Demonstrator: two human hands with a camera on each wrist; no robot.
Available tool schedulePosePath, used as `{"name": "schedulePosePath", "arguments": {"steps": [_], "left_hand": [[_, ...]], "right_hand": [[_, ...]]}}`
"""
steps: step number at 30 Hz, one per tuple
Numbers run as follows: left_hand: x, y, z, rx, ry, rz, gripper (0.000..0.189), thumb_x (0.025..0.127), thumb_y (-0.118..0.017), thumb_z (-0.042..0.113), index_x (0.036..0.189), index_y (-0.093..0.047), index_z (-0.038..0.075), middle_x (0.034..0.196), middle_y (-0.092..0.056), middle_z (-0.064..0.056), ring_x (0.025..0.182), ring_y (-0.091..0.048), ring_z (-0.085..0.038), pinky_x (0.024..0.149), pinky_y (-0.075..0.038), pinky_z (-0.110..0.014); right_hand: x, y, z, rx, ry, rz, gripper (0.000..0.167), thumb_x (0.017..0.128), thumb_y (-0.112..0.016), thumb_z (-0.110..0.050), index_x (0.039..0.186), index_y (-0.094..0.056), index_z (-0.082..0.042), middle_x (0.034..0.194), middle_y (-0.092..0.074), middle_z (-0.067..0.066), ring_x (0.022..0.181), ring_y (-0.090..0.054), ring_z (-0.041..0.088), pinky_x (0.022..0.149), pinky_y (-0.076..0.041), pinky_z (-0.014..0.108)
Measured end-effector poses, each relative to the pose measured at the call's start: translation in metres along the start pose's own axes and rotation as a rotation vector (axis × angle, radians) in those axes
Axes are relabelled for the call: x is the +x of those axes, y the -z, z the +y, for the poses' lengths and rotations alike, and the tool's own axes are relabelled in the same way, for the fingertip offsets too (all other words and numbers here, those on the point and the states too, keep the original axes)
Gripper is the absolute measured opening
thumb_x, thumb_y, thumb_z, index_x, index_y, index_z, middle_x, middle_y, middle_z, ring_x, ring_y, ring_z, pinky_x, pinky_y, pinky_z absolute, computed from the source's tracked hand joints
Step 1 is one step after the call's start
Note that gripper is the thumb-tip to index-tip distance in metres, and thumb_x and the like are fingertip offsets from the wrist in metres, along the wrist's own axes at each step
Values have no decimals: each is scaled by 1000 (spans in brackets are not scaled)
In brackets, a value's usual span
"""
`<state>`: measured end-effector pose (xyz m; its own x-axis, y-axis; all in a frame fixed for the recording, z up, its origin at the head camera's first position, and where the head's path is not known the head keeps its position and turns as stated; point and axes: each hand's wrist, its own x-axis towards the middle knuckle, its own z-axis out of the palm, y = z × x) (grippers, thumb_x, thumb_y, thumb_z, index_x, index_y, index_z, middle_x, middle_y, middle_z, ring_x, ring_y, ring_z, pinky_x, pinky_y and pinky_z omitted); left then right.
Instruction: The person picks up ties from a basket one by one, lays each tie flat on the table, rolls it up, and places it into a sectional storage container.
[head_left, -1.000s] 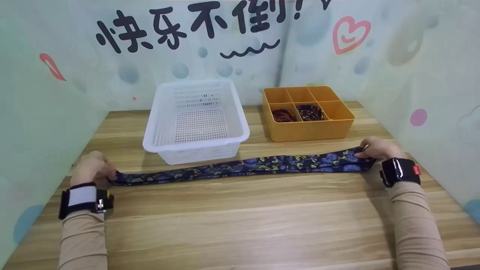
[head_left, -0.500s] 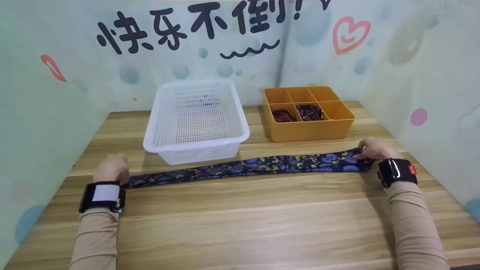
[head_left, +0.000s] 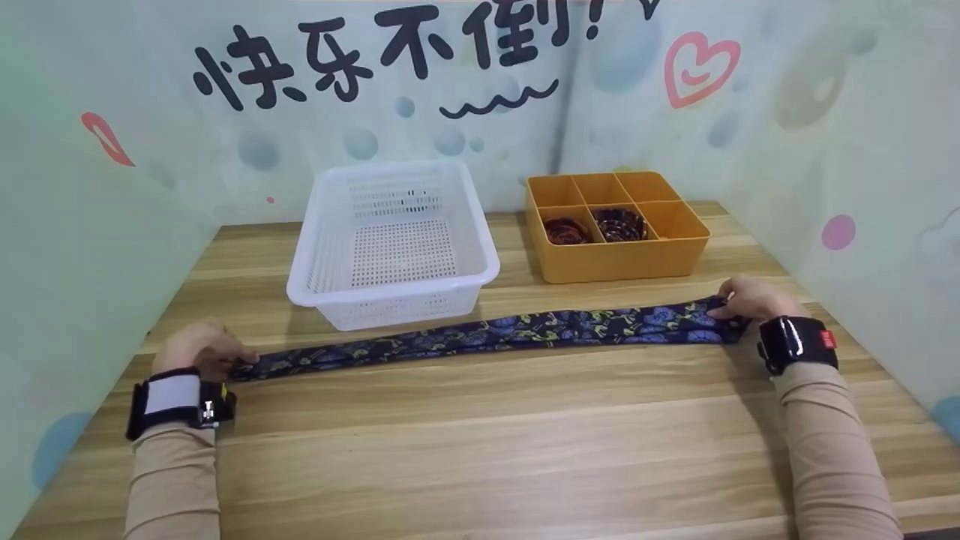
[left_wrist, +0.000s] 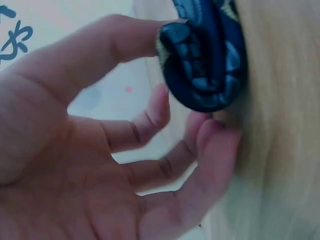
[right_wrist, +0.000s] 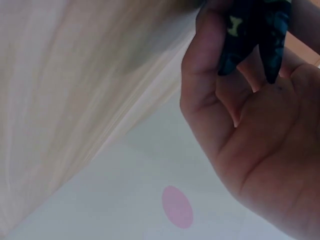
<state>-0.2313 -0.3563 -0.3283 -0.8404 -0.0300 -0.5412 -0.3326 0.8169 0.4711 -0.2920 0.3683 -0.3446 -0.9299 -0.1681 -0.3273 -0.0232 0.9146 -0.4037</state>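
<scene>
A dark navy necktie (head_left: 480, 336) with blue flowers and yellow-green figures stretches sideways over the wooden table, narrow at the left and broader at the right. My left hand (head_left: 196, 349) holds its narrow end. In the left wrist view the tie's end (left_wrist: 205, 65) is folded over into a small loop, thumb and fingers curved around it. At the other end my right hand (head_left: 756, 298) pinches the broad part. Two pointed tips of the tie (right_wrist: 272, 47) hang between the fingers in the right wrist view.
Behind the tie stands a white perforated plastic basket (head_left: 394, 292). To its right is an orange divided box (head_left: 622, 262), with a reddish coil (head_left: 568, 231) and a dark patterned coil (head_left: 620, 225) in two front compartments. Printed walls enclose the table (head_left: 480, 450) at back and sides.
My left hand went right over the tie's narrow end, then drew back left and opened out a little. That end now sits slightly further right. The right hand has barely moved.
</scene>
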Motion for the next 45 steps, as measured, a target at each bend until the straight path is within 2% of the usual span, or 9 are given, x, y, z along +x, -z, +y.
{"name": "schedulePosePath", "arguments": {"steps": [2, 8, 14, 23, 28, 35, 39, 42, 45], "left_hand": [[0, 0, 1, -33, -13, -2, 22, 82, -69, 14, 89, -59, -4, 78, -57, -1, 72, -59, -12, 70, -56, -26], [3, -2, 6, 86, -103, 67, 14, 74, -75, 14, 75, -67, 3, 63, -58, 6, 60, -51, -10, 58, -44, -24], [7, -7, 14, 81, -179, 75, 10, 73, -69, 1, 81, -70, -3, 62, -59, 7, 56, -48, -5, 54, -42, -19], [3, -9, 12, 43, -151, 12, 9, 80, -64, 3, 76, -69, -4, 58, -61, 8, 51, -49, -1, 51, -41, -16], [-1, -9, 13, 83, -94, 5, 16, 77, -62, 9, 62, -56, 11, 55, -54, 8, 51, -47, -2, 52, -40, -15], [-7, -11, 12, 42, 9, 18, 22, 82, -63, 18, 67, -51, 7, 56, -49, 7, 52, -47, -5, 51, -42, -17], [-7, -15, 16, 82, -10, 80, 18, 80, -65, 16, 78, -57, 0, 66, -56, 0, 58, -52, -9, 55, -47, -20], [-4, -22, 23, 186, -52, 185, 17, 75, -69, 11, 75, -56, 0, 69, -55, -6, 56, -51, -12, 51, -45, -22], [-4, -27, 31, 179, -82, 223, 17, 74, -72, 10, 73, -60, -1, 69, -58, -7, 57, -52, -13, 51, -46, -22]], "right_hand": [[0, 1, 0, -11, -2, 3, 41, 87, -65, -22, 103, -56, 15, 89, -63, 22, 74, -59, 19, 65, -44, 23], [-1, 0, -1, 4, -15, -14, 43, 88, -64, -23, 106, -55, 15, 93, -63, 25, 76, -61, 19, 67, -45, 23], [-1, 0, -3, -11, -28, -6, 44, 88, -64, -25, 107, -56, 14, 93, -63, 25, 76, -61, 20, 66, -44, 23], [0, -1, -4, 5, -28, -3, 41, 87, -65, -23, 104, -55, 14, 85, -64, 19, 71, -60, 17, 62, -46, 25], [0, -3, -3, 14, -15, -4, 41, 87, -65, -21, 104, -55, 15, 81, -65, 17, 66, -60, 14, 60, -49, 26], [1, -5, -1, 46, -30, -11, 43, 88, -64, -21, 106, -53, 15, 83, -65, 16, 67, -60, 13, 61, -50, 26], [1, -4, -1, 40, -35, -16, 43, 88, -64, -23, 106, -54, 14, 85, -65, 18, 69, -60, 14, 62, -49, 25], [1, -3, -1, 30, -40, -17, 43, 88, -63, -23, 106, -54, 14, 88, -65, 20, 71, -61, 15, 63, -48, 25], [1, -4, -2, 33, -48, -16, 41, 88, -63, -23, 106, -54, 13, 88, -64, 19, 71, -60, 16, 63, -48, 25]]}}
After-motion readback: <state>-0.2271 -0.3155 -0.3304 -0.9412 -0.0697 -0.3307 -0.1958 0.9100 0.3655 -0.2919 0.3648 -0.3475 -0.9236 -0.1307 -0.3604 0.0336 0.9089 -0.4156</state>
